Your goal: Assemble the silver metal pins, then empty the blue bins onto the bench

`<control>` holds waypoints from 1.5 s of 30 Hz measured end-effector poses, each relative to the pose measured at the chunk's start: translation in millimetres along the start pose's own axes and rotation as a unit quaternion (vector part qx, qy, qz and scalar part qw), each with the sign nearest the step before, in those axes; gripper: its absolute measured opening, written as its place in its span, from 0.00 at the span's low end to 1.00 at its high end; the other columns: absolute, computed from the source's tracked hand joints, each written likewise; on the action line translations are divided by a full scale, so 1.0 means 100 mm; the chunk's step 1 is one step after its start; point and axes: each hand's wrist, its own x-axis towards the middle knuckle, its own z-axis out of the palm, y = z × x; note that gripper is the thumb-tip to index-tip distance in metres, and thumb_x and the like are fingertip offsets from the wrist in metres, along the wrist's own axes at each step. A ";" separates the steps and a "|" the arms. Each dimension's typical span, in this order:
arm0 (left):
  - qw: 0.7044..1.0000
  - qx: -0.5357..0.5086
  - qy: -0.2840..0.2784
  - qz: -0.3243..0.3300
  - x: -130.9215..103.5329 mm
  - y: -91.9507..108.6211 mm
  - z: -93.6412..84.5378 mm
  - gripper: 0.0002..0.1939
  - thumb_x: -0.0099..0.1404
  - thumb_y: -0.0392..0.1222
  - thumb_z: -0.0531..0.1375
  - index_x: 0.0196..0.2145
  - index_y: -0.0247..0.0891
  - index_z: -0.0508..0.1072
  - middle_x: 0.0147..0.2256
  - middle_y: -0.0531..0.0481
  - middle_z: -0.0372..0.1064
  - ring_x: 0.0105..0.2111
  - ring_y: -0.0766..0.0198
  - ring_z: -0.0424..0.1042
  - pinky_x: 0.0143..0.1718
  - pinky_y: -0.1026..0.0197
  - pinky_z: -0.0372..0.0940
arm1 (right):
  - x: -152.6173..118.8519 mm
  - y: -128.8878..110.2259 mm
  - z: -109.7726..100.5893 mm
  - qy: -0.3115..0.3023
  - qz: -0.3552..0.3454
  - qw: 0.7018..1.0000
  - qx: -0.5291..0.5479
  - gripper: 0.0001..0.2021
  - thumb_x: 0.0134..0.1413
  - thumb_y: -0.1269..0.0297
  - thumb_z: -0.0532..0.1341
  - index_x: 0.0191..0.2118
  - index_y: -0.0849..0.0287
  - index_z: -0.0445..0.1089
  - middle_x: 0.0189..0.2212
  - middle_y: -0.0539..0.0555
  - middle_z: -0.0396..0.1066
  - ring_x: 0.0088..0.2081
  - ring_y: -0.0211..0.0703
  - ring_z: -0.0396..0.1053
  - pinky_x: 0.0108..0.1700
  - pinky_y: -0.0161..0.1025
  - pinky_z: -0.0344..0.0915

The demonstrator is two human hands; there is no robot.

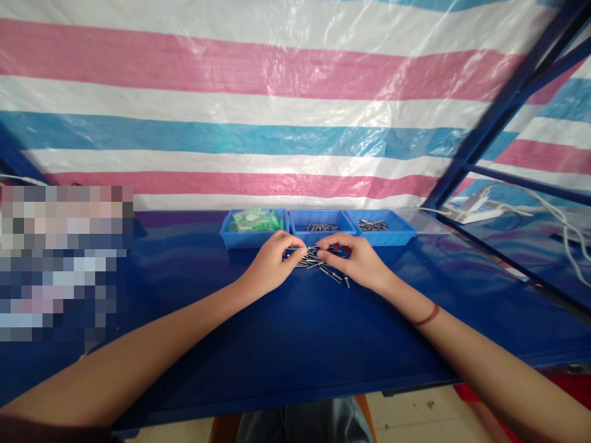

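Note:
A loose pile of silver blind rivets (310, 258) lies on the blue table, between my two hands. My left hand (273, 261) is at the pile's left side, its thumb and fingertips pinched together over the rivets; what they hold is too small to make out. From the right, my right hand (357, 261) reaches over the pile with thumb and index finger curved and a small gap between their tips. A few rivets (333, 275) lie apart, just below the right thumb. Behind the pile, the middle blue bin (318, 216) and the right blue bin (399, 231) contain more rivets.
The left blue bin (253, 241) contains green and clear plastic packets (256, 220). A white power strip (475, 209) with cables sits at the back right near a blue metal frame (489, 117). Striped plastic sheeting (277, 141) hangs behind the table (286, 344). A blurred-out patch covers the left side.

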 end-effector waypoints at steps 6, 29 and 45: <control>0.999 -0.039 0.005 -0.017 -0.01 0.03 0.05 0.06 0.64 0.39 0.57 0.33 0.36 0.72 0.33 0.49 0.65 0.36 0.64 0.66 0.38 0.61 0.63 | 0.01 -0.07 -0.01 0.021 0.019 0.997 0.077 0.08 0.49 0.59 0.63 0.32 0.59 0.75 0.30 0.53 0.76 0.28 0.38 0.69 0.31 0.38 0.64; 0.998 0.042 0.030 0.025 -0.06 0.08 0.03 0.12 0.64 0.44 0.57 0.45 0.38 0.68 0.40 0.47 0.67 0.40 0.61 0.68 0.43 0.57 0.64 | 0.06 0.08 -0.09 0.031 -0.054 0.996 -0.071 0.09 0.56 0.60 0.58 0.31 0.56 0.74 0.32 0.53 0.76 0.32 0.43 0.69 0.37 0.42 0.64; 0.955 0.237 -0.138 0.110 0.00 -0.09 -0.13 0.10 0.65 0.42 0.54 0.37 0.39 0.75 0.37 0.48 0.70 0.37 0.60 0.69 0.40 0.58 0.60 | 0.15 0.62 -0.64 0.166 0.033 0.904 -0.393 0.15 0.54 0.59 0.55 0.38 0.64 0.74 0.32 0.62 0.74 0.36 0.52 0.69 0.40 0.46 0.61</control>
